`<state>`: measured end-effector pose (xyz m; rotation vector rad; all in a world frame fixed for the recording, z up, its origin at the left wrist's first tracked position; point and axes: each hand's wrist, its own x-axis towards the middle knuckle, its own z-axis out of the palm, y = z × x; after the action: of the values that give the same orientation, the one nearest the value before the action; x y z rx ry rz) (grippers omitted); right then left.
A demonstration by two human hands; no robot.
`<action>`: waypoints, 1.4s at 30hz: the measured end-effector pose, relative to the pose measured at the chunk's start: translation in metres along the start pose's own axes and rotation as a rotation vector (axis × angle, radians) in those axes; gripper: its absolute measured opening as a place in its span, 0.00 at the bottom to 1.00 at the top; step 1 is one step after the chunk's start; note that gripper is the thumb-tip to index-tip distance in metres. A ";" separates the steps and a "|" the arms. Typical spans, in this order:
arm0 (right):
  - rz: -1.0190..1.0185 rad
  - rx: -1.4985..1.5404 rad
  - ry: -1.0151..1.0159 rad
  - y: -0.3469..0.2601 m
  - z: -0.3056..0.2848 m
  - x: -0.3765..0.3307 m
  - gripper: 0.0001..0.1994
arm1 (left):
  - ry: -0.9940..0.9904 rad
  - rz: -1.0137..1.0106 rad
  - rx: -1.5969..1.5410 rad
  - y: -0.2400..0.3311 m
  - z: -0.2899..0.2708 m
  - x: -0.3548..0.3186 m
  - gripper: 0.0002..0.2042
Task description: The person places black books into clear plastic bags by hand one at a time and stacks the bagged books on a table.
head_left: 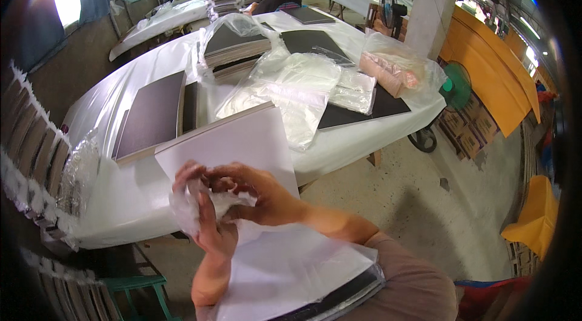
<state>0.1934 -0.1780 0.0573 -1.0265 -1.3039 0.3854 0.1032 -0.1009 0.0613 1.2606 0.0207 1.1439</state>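
Left hand (216, 236) and right hand (268, 197) grip crumpled plastic film (185, 209) at the white board's (248, 133) near side, dark board (151, 112) left of it on the table (130, 203); bunching seems underway, the next move calling for steady fingers.

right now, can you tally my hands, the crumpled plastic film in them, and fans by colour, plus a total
Bare hands, left hand and right hand: 2
Crumpled plastic film: 1
Black fan: 1
Green fan: 1
Total: 5
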 end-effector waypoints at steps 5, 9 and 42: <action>0.220 -0.001 0.305 0.027 0.007 -0.027 0.10 | 0.020 -0.142 0.149 -0.024 0.005 -0.024 0.26; 0.064 -0.194 0.380 0.035 0.007 -0.030 0.08 | 0.156 -0.444 -0.029 -0.040 -0.010 -0.026 0.20; 0.242 -0.011 0.355 0.011 -0.044 0.021 0.20 | -0.082 -0.704 -0.361 -0.035 0.004 0.008 0.16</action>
<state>0.2431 -0.1742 0.0644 -1.2054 -0.8678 0.3589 0.1328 -0.0941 0.0410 0.8647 0.1757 0.4575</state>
